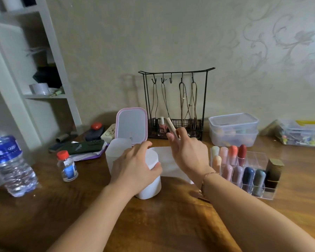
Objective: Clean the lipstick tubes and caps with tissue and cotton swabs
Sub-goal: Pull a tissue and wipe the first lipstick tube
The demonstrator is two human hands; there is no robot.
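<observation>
1. Between my two hands, on the wooden bench (171,224), lies a flat white tissue (165,157), partly hidden behind my right wrist.
2. My left hand (135,168) curls round a white cylinder container (151,184) standing upright on the bench; the fingers wrap its top and the thumb presses its right side, so this grip is closed on the container.
3. My right hand (187,151) is raised just above the tissue and pinches a slim pale-gold lipstick tube (171,127) between thumb and fingertips; the tube tilts up and to the left, out of the top of the grip.
4. Just right of my right wrist stands a clear organizer (258,160) with many lipsticks (242,153) upright in its compartments, in cream, pink, coral, red, mauve, dark blue and grey-green; a dark square tube with a gold cap sits at its far right end.
5. Behind my left grip stands a translucent box (116,151) with a pink-rimmed lid (131,124) tipped open.
6. Beyond my right grip, against the wall, is a black wire rack (176,73) with cords hanging from its hooks and a basket at its base.
7. Well to the left of my left grip stand a small red-capped bottle (67,166) and a large water bottle (9,160).
8. Beyond the organizer sits a clear lidded plastic tub (233,130).
</observation>
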